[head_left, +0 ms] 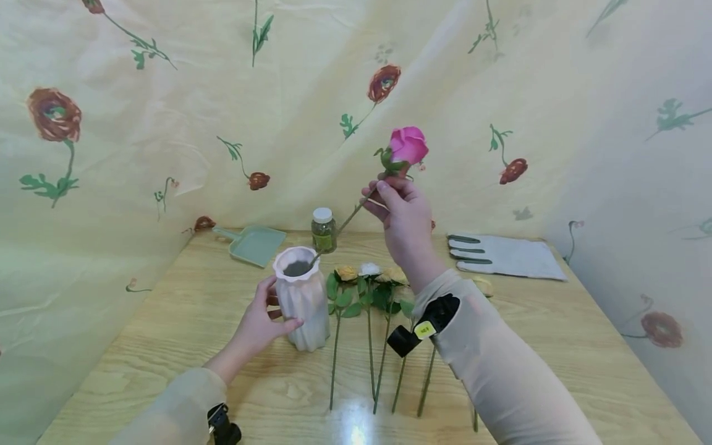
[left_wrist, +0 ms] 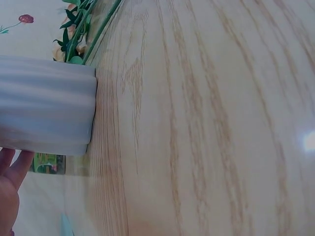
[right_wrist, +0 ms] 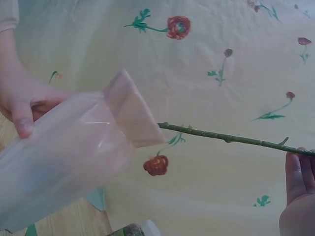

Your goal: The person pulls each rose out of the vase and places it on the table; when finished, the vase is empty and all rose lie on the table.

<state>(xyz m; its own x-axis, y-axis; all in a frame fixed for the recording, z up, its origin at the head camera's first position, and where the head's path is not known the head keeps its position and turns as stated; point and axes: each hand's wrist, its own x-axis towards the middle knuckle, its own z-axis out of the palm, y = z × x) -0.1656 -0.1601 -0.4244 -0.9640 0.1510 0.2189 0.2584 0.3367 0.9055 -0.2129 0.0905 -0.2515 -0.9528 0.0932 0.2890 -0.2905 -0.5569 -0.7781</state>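
A pink rose (head_left: 408, 146) on a long green stem is pinched near its bloom by my right hand (head_left: 405, 216). The stem (right_wrist: 221, 136) slants down to the left, its lower end inside the mouth of a white fluted vase (head_left: 303, 309). My left hand (head_left: 266, 316) grips the vase round its side, thumb on the front and fingers behind. In the left wrist view the vase (left_wrist: 47, 105) stands with its base at the tabletop, fingers (left_wrist: 18, 169) against its wall.
Several roses (head_left: 369, 270) lie on the wooden table (head_left: 167, 346), right of the vase, stems toward me. Behind stand a white-lidded jar (head_left: 323, 230) and a green dustpan (head_left: 257, 245). A grey-white glove (head_left: 512, 256) lies at the back right. A flower-printed sheet (head_left: 311, 111) hangs behind.
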